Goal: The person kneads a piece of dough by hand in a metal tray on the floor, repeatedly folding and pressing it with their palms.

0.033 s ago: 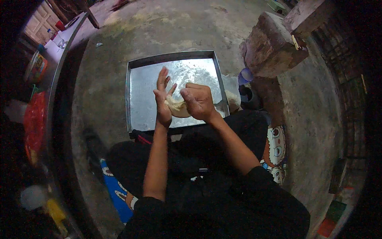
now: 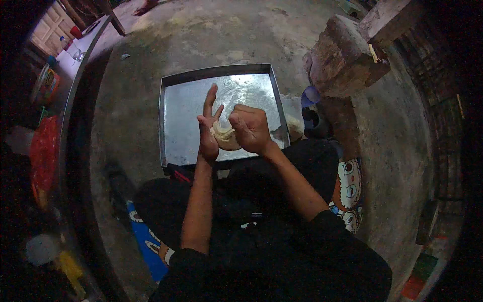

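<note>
A pale, soft lump of dough (image 2: 225,135) is between my two hands, over the metal tray (image 2: 183,103). My left hand (image 2: 209,128) is upright with its fingers stretched and apart, and the dough rests against its palm. My right hand (image 2: 250,128) is closed in a fist at the dough's right end. The fist hides part of the dough, and how its fingers meet the dough is not fully visible. The shallow, rectangular tray has raised sides and lies in front of my lap.
A purple cup (image 2: 310,94) and a dark rounded object (image 2: 317,123) stand right of the tray, below a rough concrete block (image 2: 339,60). A long table (image 2: 75,75) runs along the left, with a red bag (image 2: 44,151) beside it. Patterned cloth (image 2: 349,186) shows beside my legs.
My left hand's fingers have tipped slightly to the right, toward my right fist, and the dough between is a little more bunched. My right hand has hardly moved.
</note>
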Demonstrator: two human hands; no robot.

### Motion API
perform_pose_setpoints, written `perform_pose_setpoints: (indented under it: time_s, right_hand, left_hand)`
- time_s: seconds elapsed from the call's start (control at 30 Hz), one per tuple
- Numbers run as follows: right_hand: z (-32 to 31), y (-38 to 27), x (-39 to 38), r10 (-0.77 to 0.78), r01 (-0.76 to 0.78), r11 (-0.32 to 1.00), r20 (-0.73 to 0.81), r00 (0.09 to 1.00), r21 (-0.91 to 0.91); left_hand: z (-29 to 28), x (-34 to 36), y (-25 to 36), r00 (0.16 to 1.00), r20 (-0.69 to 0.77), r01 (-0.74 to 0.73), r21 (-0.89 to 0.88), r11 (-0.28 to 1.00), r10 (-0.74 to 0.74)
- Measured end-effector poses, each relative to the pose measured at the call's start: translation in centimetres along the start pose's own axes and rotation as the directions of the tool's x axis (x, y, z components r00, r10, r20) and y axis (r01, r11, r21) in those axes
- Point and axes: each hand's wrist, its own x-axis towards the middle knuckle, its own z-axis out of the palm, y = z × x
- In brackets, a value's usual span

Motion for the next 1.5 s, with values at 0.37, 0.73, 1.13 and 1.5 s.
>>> perform_pose_setpoints:
  time_s: [0.37,0.73,1.13,1.5]
  right_hand:
    - [0.0,3.0,-1.5,0.249,-0.205,0.886,0.054,0.967,-0.416]
    - [1.9,3.2,-3.2,0.408,-0.421,0.902,-0.132,0.903,-0.09]
    - [6.1,5.4,-7.2,0.737,-0.682,0.676,-0.277,0.617,0.28]
    - [3.6,7.5,-7.8,0.481,-0.406,0.831,0.127,0.867,-0.381]
  left_hand:
    - [2.2,-2.5,-1.9,0.964,-0.136,0.208,-0.158,0.965,-0.23]
    - [-0.2,-1.0,-2.9,0.902,-0.337,0.333,0.144,0.932,-0.271]
    - [-0.4,-1.3,-5.7,0.972,-0.213,0.011,0.457,0.89,0.097]
    - [-0.7,-1.8,-5.4,0.925,-0.189,0.376,0.32,0.87,-0.33]
